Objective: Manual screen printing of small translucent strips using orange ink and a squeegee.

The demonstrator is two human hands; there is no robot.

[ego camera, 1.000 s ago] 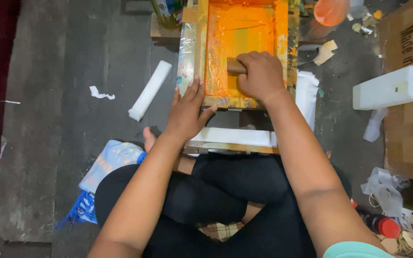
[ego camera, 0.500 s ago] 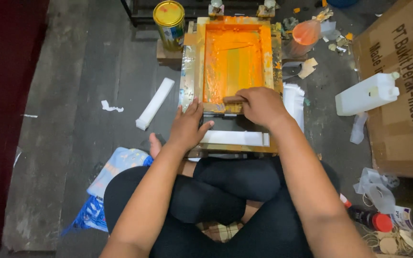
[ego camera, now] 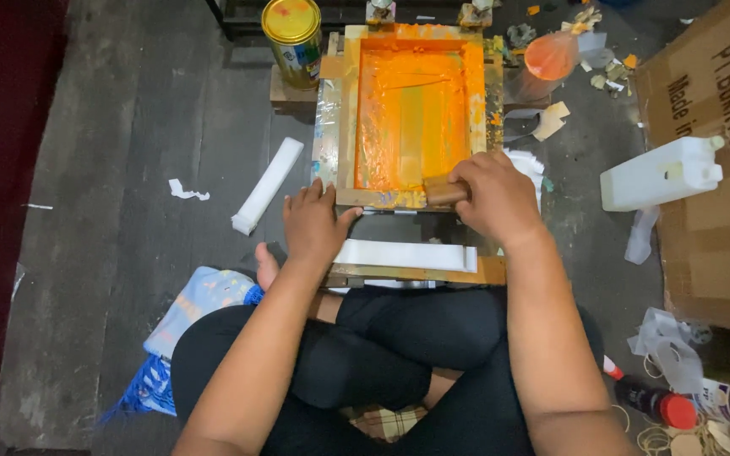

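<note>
Flat and released, our left hand (ego camera: 313, 226) presses the near-left corner of the wooden screen frame (ego camera: 346, 110), bare floor open further left. Our right hand (ego camera: 498, 196) is clenched on the squeegee (ego camera: 443, 192) at the frame's near edge, 1 white jug (ego camera: 661, 173) lying well right.

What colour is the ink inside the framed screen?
Bright orange ink, clearest in the head view.

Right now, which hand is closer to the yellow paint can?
Left. The left hand rests on the printing frame's near corner, below the yellow paint can. The right hand grips the wooden squeegee farther right.
</note>
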